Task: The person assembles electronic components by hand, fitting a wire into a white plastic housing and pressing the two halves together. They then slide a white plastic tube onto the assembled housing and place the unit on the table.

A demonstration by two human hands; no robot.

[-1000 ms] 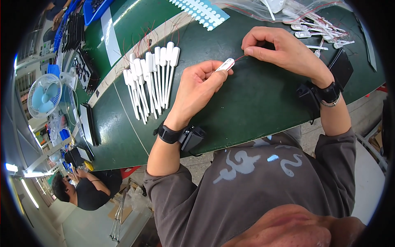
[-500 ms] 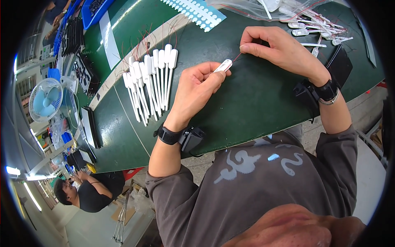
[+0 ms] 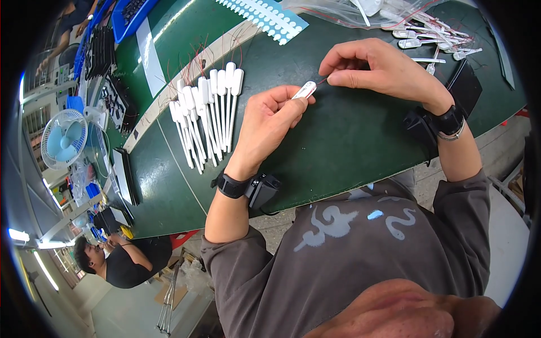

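My left hand (image 3: 267, 121) is closed on a small white plastic piece with a rounded end (image 3: 306, 90), pinched between thumb and fingers above the table. A thin red wire (image 3: 322, 82) comes out of its tip and runs to my right hand (image 3: 372, 70), whose thumb and forefinger meet it close to the piece. The rest of the piece is hidden in my left palm. Left of my left hand, several white paddle-shaped pieces with long thin stems (image 3: 205, 101) lie in a row, thin wires rising from their wide ends.
A blue sheet with white round tabs (image 3: 270, 19) lies at the far side. More white pieces with red wires (image 3: 434, 34) are heaped beside a clear plastic bag (image 3: 332, 14) at far right. A fan (image 3: 65, 138) and a seated person (image 3: 124, 265) are at left.
My right hand has moved slightly down and left, bringing its fingertips nearer the white piece along the wire. My left hand has stayed in place.
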